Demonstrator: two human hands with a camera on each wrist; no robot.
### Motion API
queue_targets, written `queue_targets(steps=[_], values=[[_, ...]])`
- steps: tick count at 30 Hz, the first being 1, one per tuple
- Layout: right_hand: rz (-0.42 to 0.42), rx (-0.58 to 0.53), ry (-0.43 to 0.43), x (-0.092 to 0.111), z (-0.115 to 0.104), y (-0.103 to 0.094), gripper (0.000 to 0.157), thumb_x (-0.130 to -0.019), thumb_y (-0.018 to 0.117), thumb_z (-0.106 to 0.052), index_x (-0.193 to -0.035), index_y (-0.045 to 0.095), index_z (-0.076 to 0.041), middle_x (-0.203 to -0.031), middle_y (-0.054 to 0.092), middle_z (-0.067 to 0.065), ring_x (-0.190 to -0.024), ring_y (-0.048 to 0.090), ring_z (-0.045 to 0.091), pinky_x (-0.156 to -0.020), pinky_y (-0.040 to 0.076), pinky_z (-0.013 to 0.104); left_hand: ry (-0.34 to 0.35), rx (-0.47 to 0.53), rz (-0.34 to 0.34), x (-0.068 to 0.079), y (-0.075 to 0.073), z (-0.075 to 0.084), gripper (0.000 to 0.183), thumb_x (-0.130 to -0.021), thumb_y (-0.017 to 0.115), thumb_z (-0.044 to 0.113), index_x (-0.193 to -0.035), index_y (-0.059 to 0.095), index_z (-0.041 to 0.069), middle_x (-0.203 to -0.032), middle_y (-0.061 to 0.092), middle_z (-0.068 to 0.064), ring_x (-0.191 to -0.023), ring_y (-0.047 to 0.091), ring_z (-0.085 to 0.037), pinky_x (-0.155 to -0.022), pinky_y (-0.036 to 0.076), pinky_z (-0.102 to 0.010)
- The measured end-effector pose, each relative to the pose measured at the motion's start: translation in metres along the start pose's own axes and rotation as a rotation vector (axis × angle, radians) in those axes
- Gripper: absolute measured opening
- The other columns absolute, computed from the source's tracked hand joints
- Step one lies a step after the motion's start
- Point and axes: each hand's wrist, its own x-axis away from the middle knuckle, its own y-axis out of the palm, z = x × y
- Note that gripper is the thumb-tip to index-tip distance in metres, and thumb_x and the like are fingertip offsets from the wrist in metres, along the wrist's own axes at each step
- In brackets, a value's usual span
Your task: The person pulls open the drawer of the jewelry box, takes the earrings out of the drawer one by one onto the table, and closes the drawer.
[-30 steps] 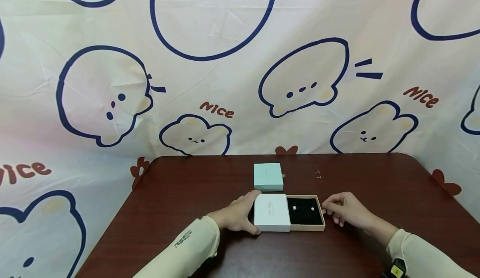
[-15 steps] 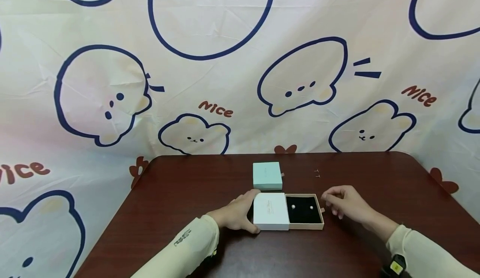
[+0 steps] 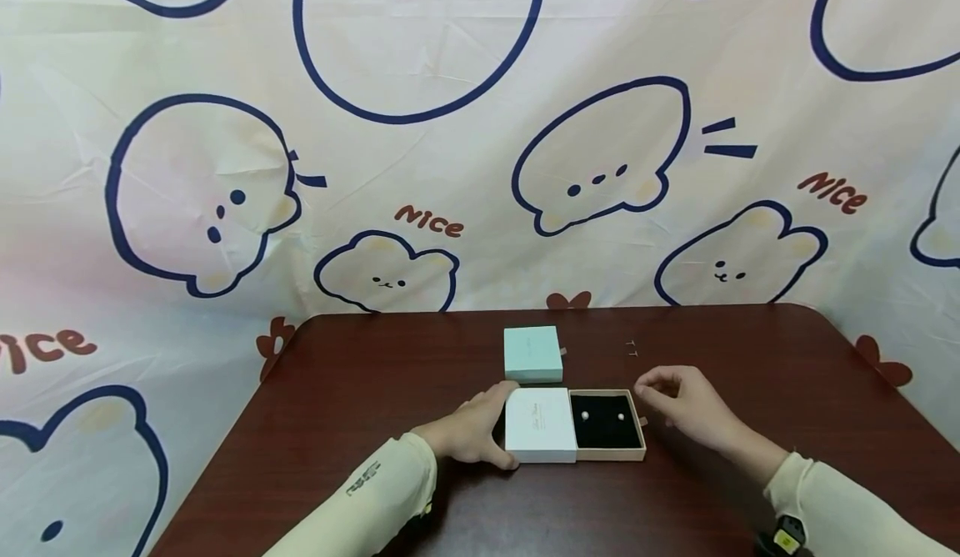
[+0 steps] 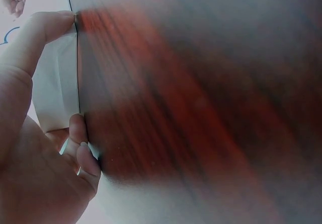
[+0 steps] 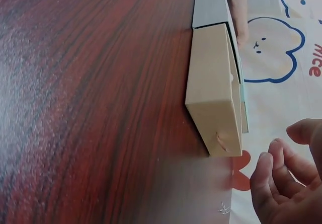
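My left hand point(image 3: 474, 432) grips the left end of a white jewellery box sleeve point(image 3: 540, 425), thumb at the near side and fingers at the far side. From the sleeve's right side a drawer point(image 3: 611, 454) stands pulled out. Its black pad point(image 3: 603, 435) carries two pearl stud earrings point(image 3: 585, 416). A small ribbon tab point(image 5: 221, 142) sticks out of the drawer's end. My right hand point(image 3: 693, 407) hovers just beyond that end, fingers loosely bent. In the right wrist view its thumb and fingertips are apart with nothing between them.
A mint-green box point(image 3: 532, 355) with a small tab lies behind the white one. Two tiny thin metal pieces point(image 3: 632, 348) lie on the dark wooden table point(image 3: 420, 357) to its right. A printed curtain point(image 3: 480, 165) hangs beyond the table's far edge.
My right hand has let go of the drawer's ribbon tab and moved up and slightly left, away from it. The left hand and the white box stay in place.
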Motion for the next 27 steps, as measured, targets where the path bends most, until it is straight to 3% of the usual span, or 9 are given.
queue_targets(steps=[11,18,27], values=[[0.0,0.04,-0.089,0.0,-0.002,0.012,0.017,-0.098,0.066,-0.013,-0.103,0.072,0.002,-0.082,0.069,0.008,-0.064,0.064,0.012,-0.06,0.052,0.026,0.005,-0.005,0.002,0.0,0.0,0.001,0.103,-0.071,0.09,0.033,-0.153,0.03,0.012,-0.143,0.049,-0.002,-0.125,0.048,-0.022,-0.104,0.04,-0.044],[-0.004,0.099,-0.087,0.0,-0.01,0.021,0.013,-0.096,0.068,-0.015,-0.101,0.073,-0.005,-0.082,0.069,0.002,-0.066,0.054,0.003,-0.059,0.047,0.025,0.0,-0.005,0.0,0.0,-0.002,0.002,0.103,-0.071,0.09,0.032,-0.153,0.03,0.012,-0.143,0.049,-0.002,-0.125,0.048,-0.023,-0.105,0.04,-0.044],[-0.053,0.173,-0.097,-0.002,-0.013,0.035,0.008,-0.095,0.067,-0.013,-0.098,0.073,-0.009,-0.08,0.063,-0.005,-0.068,0.052,0.003,-0.062,0.047,0.023,0.007,-0.016,0.011,0.0,0.001,0.0,0.102,-0.07,0.091,0.032,-0.151,0.032,0.013,-0.139,0.05,0.0,-0.121,0.05,-0.02,-0.101,0.043,-0.039]])
